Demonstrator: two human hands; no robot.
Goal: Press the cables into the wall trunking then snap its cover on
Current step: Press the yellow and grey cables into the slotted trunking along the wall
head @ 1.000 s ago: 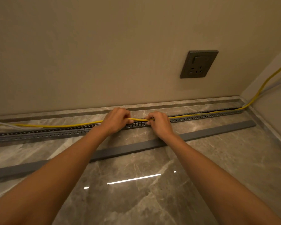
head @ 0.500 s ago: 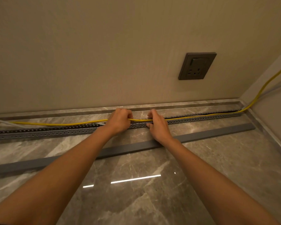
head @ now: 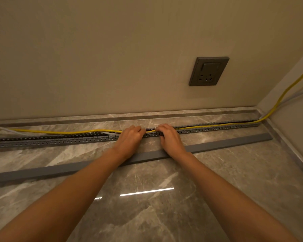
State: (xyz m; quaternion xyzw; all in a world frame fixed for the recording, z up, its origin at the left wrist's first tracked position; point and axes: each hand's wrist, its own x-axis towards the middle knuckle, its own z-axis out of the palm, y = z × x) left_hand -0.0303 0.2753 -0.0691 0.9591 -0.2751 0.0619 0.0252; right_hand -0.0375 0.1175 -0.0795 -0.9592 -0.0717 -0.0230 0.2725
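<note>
Glossy veined marble floor is met by a matte beige wall. Slotted grey trunking is laid along its foot, with the flat cover lying loose beside it. The yellow cable is gripped over the trunking by the curled left hand and right hand, which are set closer together than a second earlier.

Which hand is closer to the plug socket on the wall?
The right hand. It grips the yellow cable below and left of the socket; the left hand grips it farther left.
</note>
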